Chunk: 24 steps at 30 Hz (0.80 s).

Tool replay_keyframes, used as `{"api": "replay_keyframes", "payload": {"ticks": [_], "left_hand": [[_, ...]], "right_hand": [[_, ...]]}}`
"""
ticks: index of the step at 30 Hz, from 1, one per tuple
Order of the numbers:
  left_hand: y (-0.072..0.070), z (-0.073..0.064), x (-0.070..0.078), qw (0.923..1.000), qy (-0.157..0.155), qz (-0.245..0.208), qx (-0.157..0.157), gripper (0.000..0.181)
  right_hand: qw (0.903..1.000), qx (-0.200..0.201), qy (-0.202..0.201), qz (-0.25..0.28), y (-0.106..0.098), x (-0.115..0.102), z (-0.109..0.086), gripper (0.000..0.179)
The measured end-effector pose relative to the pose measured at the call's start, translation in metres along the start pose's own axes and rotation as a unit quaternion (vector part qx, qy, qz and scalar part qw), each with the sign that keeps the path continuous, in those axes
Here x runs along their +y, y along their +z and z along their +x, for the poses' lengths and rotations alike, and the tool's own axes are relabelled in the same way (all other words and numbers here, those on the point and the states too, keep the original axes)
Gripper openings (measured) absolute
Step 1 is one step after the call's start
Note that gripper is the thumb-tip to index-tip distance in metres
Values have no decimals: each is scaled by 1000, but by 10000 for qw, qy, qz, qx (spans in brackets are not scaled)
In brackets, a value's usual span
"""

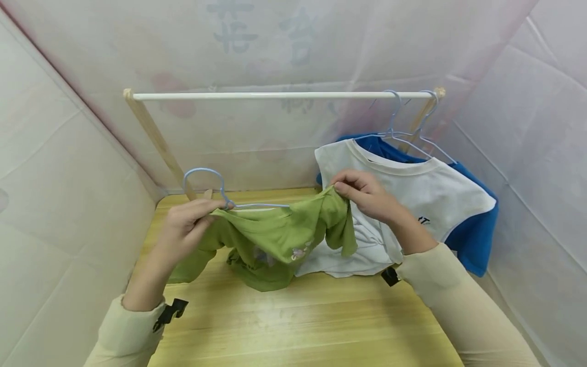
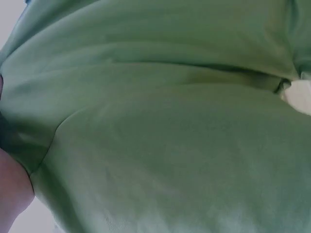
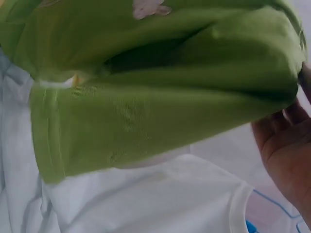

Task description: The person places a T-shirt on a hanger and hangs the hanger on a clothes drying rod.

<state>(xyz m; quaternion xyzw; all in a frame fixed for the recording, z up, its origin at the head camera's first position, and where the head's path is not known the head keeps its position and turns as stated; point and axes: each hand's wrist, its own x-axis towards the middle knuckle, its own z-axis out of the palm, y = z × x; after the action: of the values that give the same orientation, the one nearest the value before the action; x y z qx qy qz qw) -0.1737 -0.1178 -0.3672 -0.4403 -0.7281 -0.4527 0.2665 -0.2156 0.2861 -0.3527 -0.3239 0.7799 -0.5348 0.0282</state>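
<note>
A small green shirt (image 1: pixel 270 229) with a pale printed figure on its front is stretched between both hands above the wooden table. My left hand (image 1: pixel 185 229) pinches its left shoulder together with a light blue wire hanger (image 1: pixel 223 186), whose hook stands up free of the rod. One hanger arm shows along the neckline; the rest is hidden by cloth. With thumb and fingers, my right hand (image 1: pixel 367 196) pinches the other shoulder, and the sleeve hangs below it. Green cloth (image 2: pixel 160 141) fills the left wrist view. In the right wrist view, the sleeve (image 3: pixel 121 126) drapes from the fingers.
A white rod (image 1: pixel 257 95) on wooden posts spans the back. At its right end hang a white sleeveless shirt (image 1: pixel 403 186) and a blue shirt (image 1: pixel 477 239) on wire hangers. Fabric walls enclose the wooden table (image 1: pixel 266 331) at the back and sides.
</note>
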Motion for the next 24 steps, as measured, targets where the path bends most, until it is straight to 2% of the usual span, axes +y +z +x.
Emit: {"api": "replay_keyframes", "payload": {"ticks": [3, 5, 7, 9, 12, 14, 18, 24], "left_hand": [[6, 2, 1, 9997, -114, 197, 121, 38], [9, 2, 2, 9993, -194, 255, 177, 39], [12, 3, 3, 9990, -253, 299, 229, 39], [14, 3, 3, 9986, -292, 338, 291, 39], [18, 4, 4, 9980, -322, 418, 349, 37], [21, 6, 5, 9979, -302, 443, 364, 36], [27, 12, 7, 9980, -180, 497, 334, 35], [38, 16, 13, 9974, -348, 624, 129, 31]], "right_hand": [[9987, -171, 216, -419, 8, 0, 3, 25], [9978, -195, 171, -615, 15, -1, 5, 28], [9965, -143, -97, -813, 21, -2, 7, 27], [9918, -15, -559, -1146, 27, -4, 9, 24], [9784, 206, -1160, -1696, 35, -7, 13, 19], [9707, 327, -1385, -1936, 41, -9, 15, 16], [9644, 440, -1407, -2197, 50, -12, 19, 11], [9635, 278, -1389, -2273, 62, -18, 26, 11]]}}
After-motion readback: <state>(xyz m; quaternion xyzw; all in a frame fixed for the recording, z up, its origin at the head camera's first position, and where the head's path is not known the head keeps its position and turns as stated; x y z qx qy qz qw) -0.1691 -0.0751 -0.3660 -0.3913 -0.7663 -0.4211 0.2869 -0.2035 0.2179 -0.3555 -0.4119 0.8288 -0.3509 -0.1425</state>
